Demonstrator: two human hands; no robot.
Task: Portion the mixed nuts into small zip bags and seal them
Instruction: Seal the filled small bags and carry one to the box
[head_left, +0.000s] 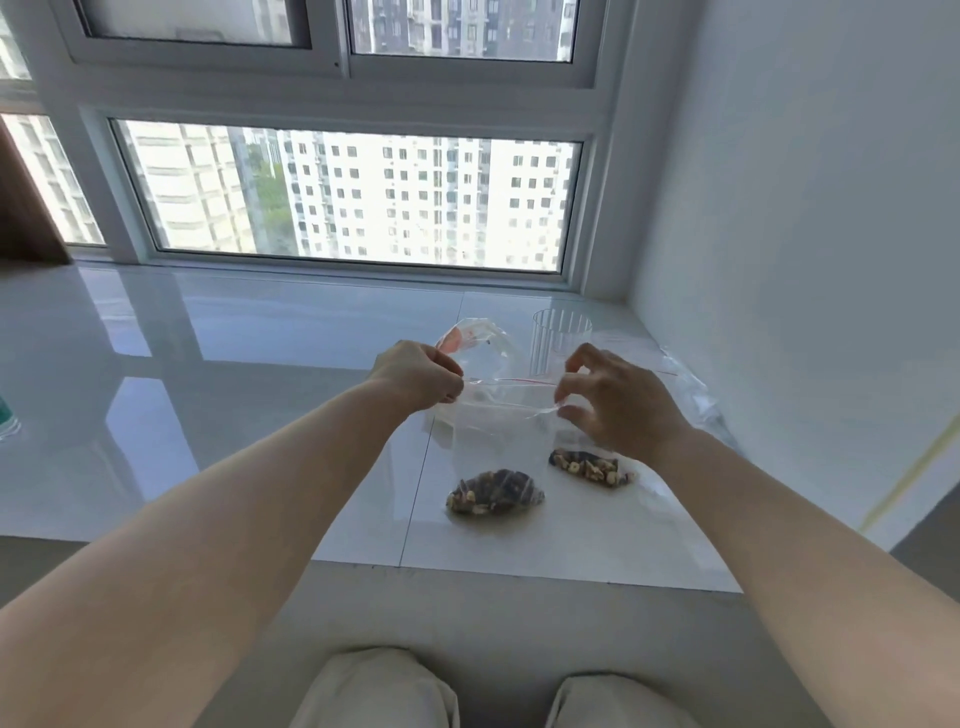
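A clear small zip bag (498, 441) with a red zip line hangs upright between my hands over the white sill, with mixed nuts (496, 492) heaped at its bottom. My left hand (418, 376) pinches the bag's top left corner. My right hand (613, 397) pinches the top right corner with thumb and forefinger, the other fingers spread. A second bag holding nuts (592, 467) lies flat on the sill below my right wrist. An empty clear plastic cup (561, 343) stands behind the bags.
More clear plastic bags lie behind my left hand (480, 345) and along the right wall (691, 395). The glossy white sill (234, 374) runs left under the window. Its front edge drops off just before my knees. A green-printed object (8, 415) sits at the far left.
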